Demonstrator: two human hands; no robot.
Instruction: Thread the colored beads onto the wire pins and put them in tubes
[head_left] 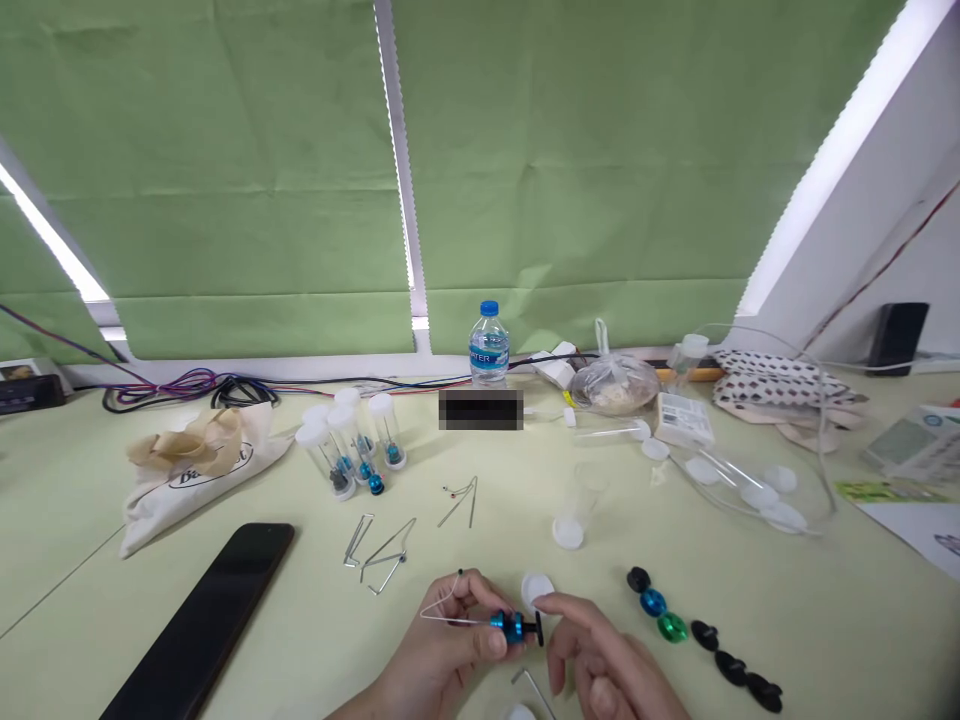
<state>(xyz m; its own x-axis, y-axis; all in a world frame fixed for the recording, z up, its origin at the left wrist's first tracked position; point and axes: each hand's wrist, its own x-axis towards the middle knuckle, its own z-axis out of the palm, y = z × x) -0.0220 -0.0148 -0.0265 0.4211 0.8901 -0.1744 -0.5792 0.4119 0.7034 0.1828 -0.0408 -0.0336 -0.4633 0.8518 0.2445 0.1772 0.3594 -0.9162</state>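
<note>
In the head view, a blue metal piece (508,628) was held above the near side of the desk (322,640), clamped between the thumb and fingers of the left hand (448,650). Its long axis was laid from left to right, nearly parallel to the far edge of the desk, and its black disc end (539,629) was turned toward the right hand (600,655). By this hand the disc was nearly reached: the index finger was stretched out just at its upper rim, whether touching could not be told, while the other fingers were loosely curled, with nothing seen in them.

The blue surface was glossy, rounded and stepped like a spool; the disc was thin and dark. From the left end a thin pale wire (454,620) was bent back in a loop. Beyond the piece, a round white plastic cap (535,588) was seen, and toward the right edge of the desk a shiny green bead-like part (672,627) was placed in a row with black and blue ones.
</note>
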